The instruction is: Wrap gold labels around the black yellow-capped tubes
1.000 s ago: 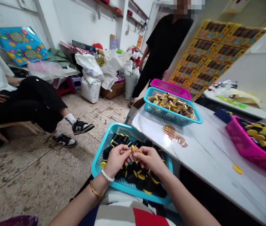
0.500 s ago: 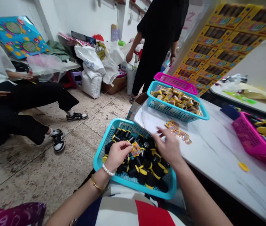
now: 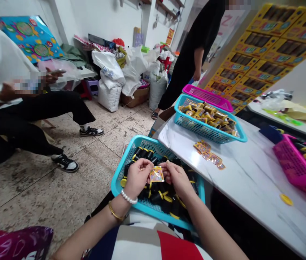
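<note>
Between thumb and finger, my left hand [image 3: 139, 177] pinches the left edge of a small, shiny yellow printed label [image 3: 157, 174]. At its upper right corner, the fingertips of my right hand [image 3: 175, 176] are pressed together on the label. Both hands are over a turquoise plastic basket [image 3: 117, 177], which sits on my lap against the table edge. Inside lie many small black cylinders with yellow rims [image 3: 157, 197], some hidden under my hands. More flat printed labels [image 3: 209, 154] lie on the white marbled table [image 3: 246, 173] to the right.
A second turquoise basket [image 3: 209, 131] holds yellow-wrapped pieces, with a pink basket [image 3: 209, 96] behind it. Another pink basket [image 3: 291, 162] holds black and yellow parts. Yellow boxes [image 3: 250, 61] are stacked behind. A seated person [image 3: 7, 68] is at left; another person [image 3: 188, 54] stands beyond the table.
My right hand has moved left from beside the table to the label's right corner. The label has turned level. The standing person has shifted right, and the seated person's hands have risen.
</note>
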Motion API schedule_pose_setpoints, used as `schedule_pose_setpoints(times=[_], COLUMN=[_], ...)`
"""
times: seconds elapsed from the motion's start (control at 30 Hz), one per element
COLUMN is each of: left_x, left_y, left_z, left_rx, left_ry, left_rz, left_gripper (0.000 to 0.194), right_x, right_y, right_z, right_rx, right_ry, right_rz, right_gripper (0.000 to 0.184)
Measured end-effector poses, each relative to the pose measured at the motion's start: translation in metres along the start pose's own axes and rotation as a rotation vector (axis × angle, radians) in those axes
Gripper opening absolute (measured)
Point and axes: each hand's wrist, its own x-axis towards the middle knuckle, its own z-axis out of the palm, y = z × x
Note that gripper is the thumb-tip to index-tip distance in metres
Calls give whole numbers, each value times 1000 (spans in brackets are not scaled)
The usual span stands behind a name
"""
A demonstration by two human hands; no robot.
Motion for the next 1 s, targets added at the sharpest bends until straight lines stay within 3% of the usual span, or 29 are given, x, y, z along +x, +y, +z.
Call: schedule_pose_setpoints(times=[0.07,0.13,0.33,0.5,0.73,1.0], left_x=[2,3,-5,-11,-12,-12], left_y=[-3,-5,1,5,5,13], left_z=[0,0,-1,0,2,3], left_rx=[8,6,-13,11,-28,36], left_ry=[-2,4,70,17,74,48], left_rz=[3,12,105,50,82,1], left_gripper=[19,20,26,32,22,22], right_x=[-5,-8,-6,-8,-12,-15], right_y=[-2,-4,-5,-1,4,4], right_z=[3,6,10,11,10,15], right_rx=[65,56,-116,-158,-275,-400], right_ry=[-134,-160,163,176,233,256], right_rz=[76,59,-165,-234,-303,-446], right_gripper=[44,40,44,40,39,33])
